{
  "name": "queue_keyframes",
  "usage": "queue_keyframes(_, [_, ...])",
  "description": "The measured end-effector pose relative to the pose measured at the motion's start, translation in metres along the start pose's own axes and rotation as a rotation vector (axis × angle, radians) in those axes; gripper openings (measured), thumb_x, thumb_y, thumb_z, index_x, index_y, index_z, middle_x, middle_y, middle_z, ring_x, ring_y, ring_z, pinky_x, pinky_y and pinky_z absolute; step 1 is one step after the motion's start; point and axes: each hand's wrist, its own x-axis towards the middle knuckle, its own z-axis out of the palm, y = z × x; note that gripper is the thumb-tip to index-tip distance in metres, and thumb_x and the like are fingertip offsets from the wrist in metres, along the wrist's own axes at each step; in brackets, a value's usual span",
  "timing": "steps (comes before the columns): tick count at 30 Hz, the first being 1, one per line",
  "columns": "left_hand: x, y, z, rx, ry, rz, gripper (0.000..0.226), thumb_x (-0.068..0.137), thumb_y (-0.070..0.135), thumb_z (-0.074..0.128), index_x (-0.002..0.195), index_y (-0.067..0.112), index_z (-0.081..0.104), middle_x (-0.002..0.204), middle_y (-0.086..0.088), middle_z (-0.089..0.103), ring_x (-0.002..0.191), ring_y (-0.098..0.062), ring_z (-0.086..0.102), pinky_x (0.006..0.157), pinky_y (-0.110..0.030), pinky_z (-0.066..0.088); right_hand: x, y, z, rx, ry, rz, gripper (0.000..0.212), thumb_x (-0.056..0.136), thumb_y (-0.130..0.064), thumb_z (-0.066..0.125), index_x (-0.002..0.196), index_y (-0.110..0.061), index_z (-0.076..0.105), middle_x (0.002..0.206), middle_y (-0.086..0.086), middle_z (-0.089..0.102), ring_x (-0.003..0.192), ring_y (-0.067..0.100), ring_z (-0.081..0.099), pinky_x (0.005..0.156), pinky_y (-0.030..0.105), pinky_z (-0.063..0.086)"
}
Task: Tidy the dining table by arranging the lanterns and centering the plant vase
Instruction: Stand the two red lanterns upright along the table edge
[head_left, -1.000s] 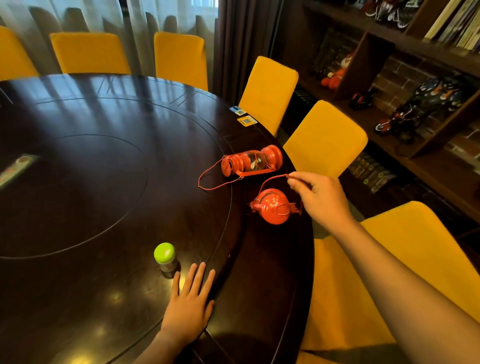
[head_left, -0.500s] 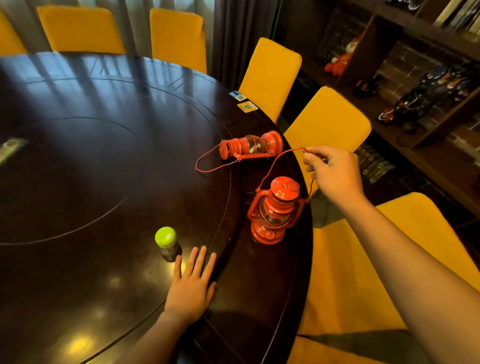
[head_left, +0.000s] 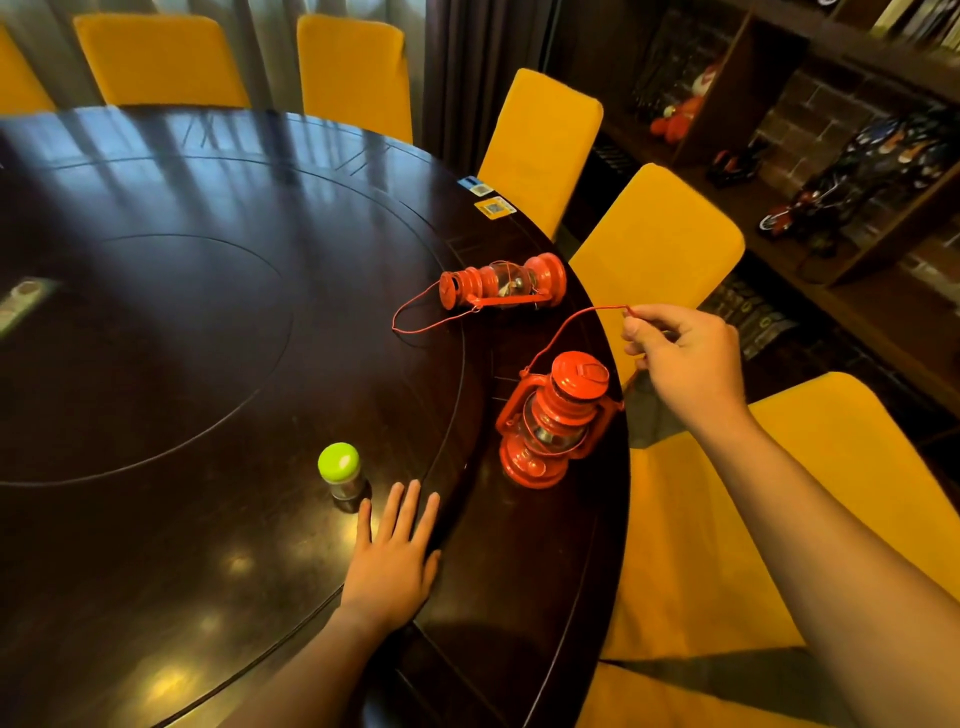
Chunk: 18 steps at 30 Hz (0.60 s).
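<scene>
Two red lanterns are on the dark round table (head_left: 208, 322). The near lantern (head_left: 558, 421) stands upright close to the table's right edge. My right hand (head_left: 680, 353) pinches the top of its thin red wire handle, held out past the edge. The far lantern (head_left: 501, 283) lies on its side, its wire handle trailing left on the wood. My left hand (head_left: 395, 556) rests flat on the table with fingers spread, holding nothing. No plant vase is in view.
A small jar with a lime-green lid (head_left: 340, 470) stands just beyond my left fingertips. Two stickers (head_left: 488, 200) lie at the far right rim. Yellow chairs (head_left: 660, 244) ring the table. Shelves with toys (head_left: 841, 182) fill the right wall.
The near lantern went from lying on its side to standing upright, raised by its wire handle in my right hand. My left hand stayed flat on the table.
</scene>
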Motion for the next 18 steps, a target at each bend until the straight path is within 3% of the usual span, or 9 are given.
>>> queue_keyframes(9, [0.000,0.000,-0.002,0.000,-0.010,-0.007,0.072,0.089,0.050,0.042,0.153,0.020,0.024,0.157,-0.013,0.030,0.147,-0.033,0.020,0.113,-0.060,0.011,-0.006,0.005,-0.003,-0.109,-0.009,-0.058,0.019,0.090,-0.041,0.057,0.096,-0.029,0.071,0.075,-0.012,0.070,0.072,0.005,0.068,0.067,0.045,0.059])
queue_keyframes(12, [-0.001,0.003,-0.006,-0.010,-0.004,-0.008,0.072,0.089,0.049,0.042,0.152,0.019,0.027,0.157,-0.013,0.031,0.146,-0.034,0.024,0.113,-0.060,0.012,-0.007,0.007,-0.002,-0.126,-0.018,-0.060,0.015,0.092,-0.038,0.056,0.095,-0.031,0.069,0.073,-0.014,0.070,0.071,0.002,0.068,0.068,0.043,0.060])
queue_keyframes(18, [-0.002,0.007,-0.014,-0.039,-0.028,-0.016,0.073,0.084,0.048,0.045,0.149,0.019,0.032,0.152,-0.016,0.041,0.142,-0.036,0.032,0.113,-0.058,0.006,-0.007,0.012,0.000,-0.229,-0.051,-0.073,0.009,0.093,-0.027,0.060,0.089,-0.030,0.068,0.072,-0.016,0.069,0.073,0.000,0.065,0.062,0.020,0.049])
